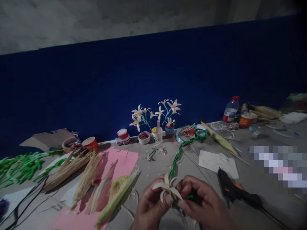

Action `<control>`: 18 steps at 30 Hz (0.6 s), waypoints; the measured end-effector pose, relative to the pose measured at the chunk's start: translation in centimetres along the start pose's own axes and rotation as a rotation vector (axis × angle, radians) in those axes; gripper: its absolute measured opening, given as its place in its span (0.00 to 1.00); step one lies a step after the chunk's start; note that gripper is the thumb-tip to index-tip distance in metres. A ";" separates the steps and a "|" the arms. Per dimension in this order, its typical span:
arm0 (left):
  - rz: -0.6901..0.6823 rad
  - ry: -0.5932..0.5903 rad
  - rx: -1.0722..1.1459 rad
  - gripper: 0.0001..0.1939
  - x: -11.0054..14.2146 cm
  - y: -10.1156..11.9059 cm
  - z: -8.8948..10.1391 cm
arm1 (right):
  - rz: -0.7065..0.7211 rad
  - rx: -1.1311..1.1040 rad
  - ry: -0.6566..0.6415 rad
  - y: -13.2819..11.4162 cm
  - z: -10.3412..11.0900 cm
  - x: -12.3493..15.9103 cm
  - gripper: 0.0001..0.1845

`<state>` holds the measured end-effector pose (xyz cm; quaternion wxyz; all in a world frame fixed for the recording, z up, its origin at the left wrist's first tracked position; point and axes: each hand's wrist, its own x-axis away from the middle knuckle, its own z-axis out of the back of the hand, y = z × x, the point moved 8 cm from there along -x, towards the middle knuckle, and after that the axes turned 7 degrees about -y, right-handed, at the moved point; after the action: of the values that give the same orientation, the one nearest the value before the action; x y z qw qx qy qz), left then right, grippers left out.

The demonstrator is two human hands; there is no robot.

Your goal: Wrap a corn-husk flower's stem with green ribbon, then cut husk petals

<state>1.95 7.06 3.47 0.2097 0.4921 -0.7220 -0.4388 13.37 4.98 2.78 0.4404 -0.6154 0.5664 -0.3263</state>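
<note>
Gripped in the left hand (pixel 152 204) is one flower (pixel 167 185), in the right hand (pixel 203 201), seemingly, one green ribbon (pixel 190 196).

Left hand (pixel 153 201), right hand (pixel 202 199) (both cut off at bottom edge).

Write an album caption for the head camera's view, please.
Left hand and right hand hold a cream pointed-petalled flower, twisted green ribbon stretching away over the grey table.

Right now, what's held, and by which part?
The flower, pinched at its base by the left hand; the right hand holds green ribbon beside it.
</note>
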 end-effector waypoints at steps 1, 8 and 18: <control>-0.003 -0.010 0.019 0.10 0.0 -0.2 0.0 | -0.006 -0.013 -0.004 0.0 -0.1 0.0 0.19; -0.004 0.073 0.030 0.11 0.0 -1.6 1.3 | 0.065 0.061 0.111 -0.6 0.3 0.3 0.14; -0.112 0.167 -0.145 0.12 0.5 -0.4 1.5 | 0.343 0.585 0.198 -2.9 0.3 1.5 0.05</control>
<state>0.87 7.17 2.27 0.2791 0.5499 -0.6399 -0.4585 15.03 3.49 5.17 0.5894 -0.3247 0.5840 -0.4540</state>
